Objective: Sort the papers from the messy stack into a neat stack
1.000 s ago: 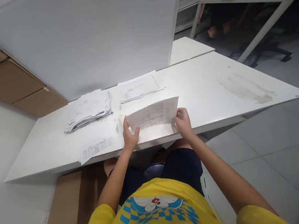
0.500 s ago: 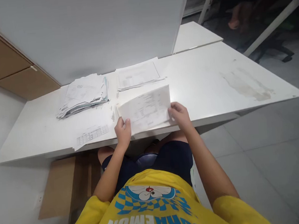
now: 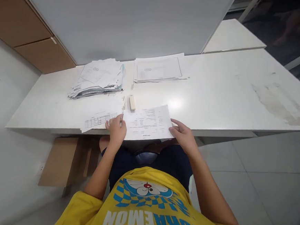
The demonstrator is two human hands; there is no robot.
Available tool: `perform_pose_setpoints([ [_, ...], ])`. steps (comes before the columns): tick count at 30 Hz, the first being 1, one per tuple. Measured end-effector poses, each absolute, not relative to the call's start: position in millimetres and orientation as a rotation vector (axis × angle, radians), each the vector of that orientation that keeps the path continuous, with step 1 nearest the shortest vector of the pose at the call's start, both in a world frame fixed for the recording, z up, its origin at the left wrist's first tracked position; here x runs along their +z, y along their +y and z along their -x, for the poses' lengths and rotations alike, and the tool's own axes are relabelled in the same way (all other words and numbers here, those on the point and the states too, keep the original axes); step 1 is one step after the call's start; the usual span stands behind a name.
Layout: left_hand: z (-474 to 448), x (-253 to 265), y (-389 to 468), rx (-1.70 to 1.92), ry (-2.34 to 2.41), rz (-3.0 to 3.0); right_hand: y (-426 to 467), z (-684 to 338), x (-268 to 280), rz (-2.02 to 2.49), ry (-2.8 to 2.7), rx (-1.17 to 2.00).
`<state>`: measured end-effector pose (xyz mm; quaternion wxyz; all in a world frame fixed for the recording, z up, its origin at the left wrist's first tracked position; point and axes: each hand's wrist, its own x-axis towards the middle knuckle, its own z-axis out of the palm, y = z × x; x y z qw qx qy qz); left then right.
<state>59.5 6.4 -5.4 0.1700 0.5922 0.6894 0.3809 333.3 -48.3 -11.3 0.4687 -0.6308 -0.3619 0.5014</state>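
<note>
The right hand's fingers clamp a rectangular white paper sheet, likely steadying it; the left hand's closure is unclear.

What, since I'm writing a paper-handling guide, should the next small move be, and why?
Probably slide the sheet forward and to the right: its near edge seems to overhang the desk, and going straight forward would likely meet the small block close to its far edge.
</note>
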Motion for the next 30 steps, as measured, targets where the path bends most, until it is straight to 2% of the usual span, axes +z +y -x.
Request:
perform_pose_setpoints([
  [4,-62.6,-6.9,16.3,1.032,1.945,-1.863,-36.9,-352.5,3.9,1.683,-1.031,1.127],
  [9,-63.4,-7.7,35.6,0.907,1.567,-2.389,-30.8,-363.6,12.0,1.704,-1.049,1.181],
  [12,-63.7,-10.4,41.1,0.773,1.523,-2.570,-33.0,-368.0,6.3,1.678,-1.031,1.222],
  [23,-62.0,-13.3,39.2,0.755,1.535,-2.728,-35.2,-370.5,-2.0,1.627,-0.744,1.376],
  [30,-61.7,-12.1,38.3,0.819,1.568,-2.743,-36.5,-377.4,-6.0,1.677,-0.888,1.226],
])
